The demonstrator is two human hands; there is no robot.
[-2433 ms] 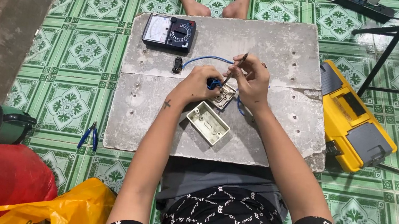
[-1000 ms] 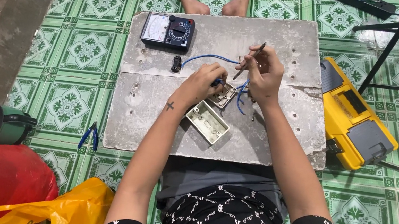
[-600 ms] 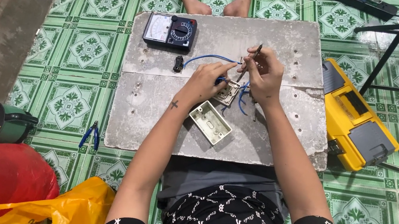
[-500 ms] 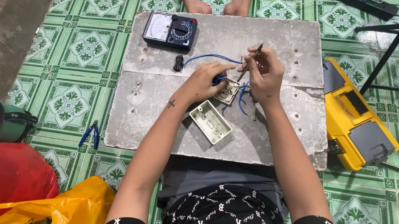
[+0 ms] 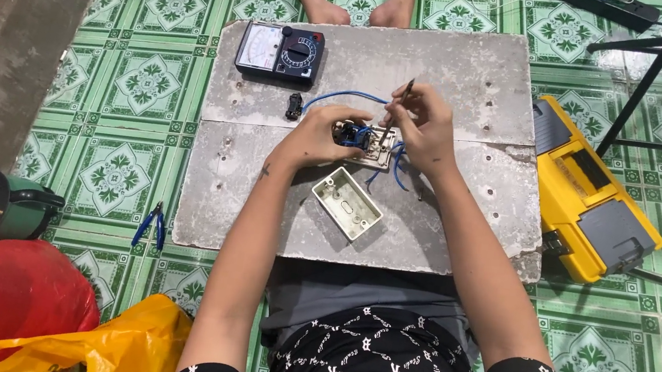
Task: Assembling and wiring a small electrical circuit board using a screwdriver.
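Grey slab surface [image 5: 468,67] lies on the green tiled floor [image 5: 129,88]. Yellow toolbox [image 5: 588,201] sits just off its right edge. Black multimeter [image 5: 279,53] near the far left corner. Cream junction box [image 5: 346,204], open side up, near the middle, toward the near edge. Left hand [image 5: 319,134] grip closed on the switch plate [image 5: 373,147] at surface centre, blue wires [image 5: 344,95] trailing from it. Right hand [image 5: 426,126] grip pinched on a thin screwdriver [image 5: 398,105], tip down at the plate. Blue pliers [image 5: 150,224] on floor, off the near left corner.
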